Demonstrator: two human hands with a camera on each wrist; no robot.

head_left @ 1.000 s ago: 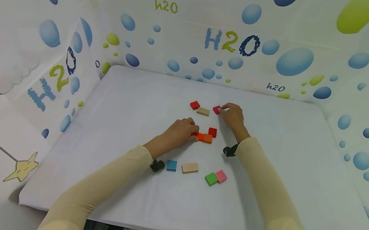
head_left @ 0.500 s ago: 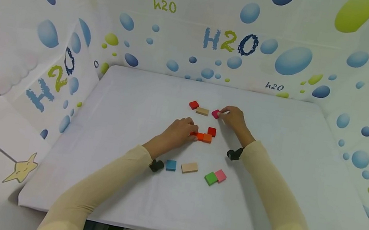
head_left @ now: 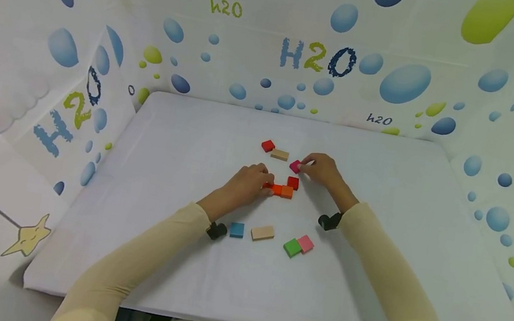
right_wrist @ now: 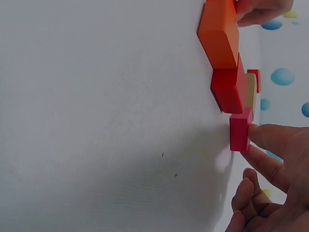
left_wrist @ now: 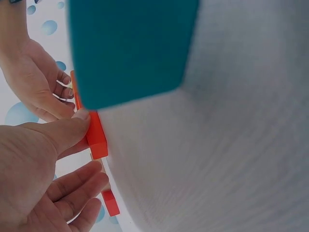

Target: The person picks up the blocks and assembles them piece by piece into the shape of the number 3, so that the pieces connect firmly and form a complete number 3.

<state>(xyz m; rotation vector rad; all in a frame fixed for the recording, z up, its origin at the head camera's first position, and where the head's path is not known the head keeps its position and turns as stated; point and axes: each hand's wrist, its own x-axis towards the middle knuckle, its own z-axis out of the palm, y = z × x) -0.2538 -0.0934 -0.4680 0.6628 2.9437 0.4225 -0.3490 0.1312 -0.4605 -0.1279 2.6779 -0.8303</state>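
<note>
My left hand (head_left: 244, 186) pinches the left end of a short row of blocks, thumb and forefinger on an orange-red block (left_wrist: 98, 140). An orange block (head_left: 286, 192) continues that row to the right, and a red block (head_left: 293, 183) lies against its far side. Just beyond, my right hand (head_left: 324, 172) holds a magenta block (right_wrist: 239, 130) between thumb and forefinger, close to the far side of the red block. The left fingers cover part of the row in the head view.
Farther back lie another red block (head_left: 268, 145) and a wooden block (head_left: 280, 154), touching. Nearer the front are a blue block (head_left: 237, 230), a second wooden block (head_left: 263, 233), and a green block (head_left: 292, 247) against a pink one (head_left: 305, 244). All rest on a white-covered table (head_left: 160, 263).
My right hand has drawn the magenta block nearer to me, from beside the far wooden block toward the red block. The left hand stays at the row.
</note>
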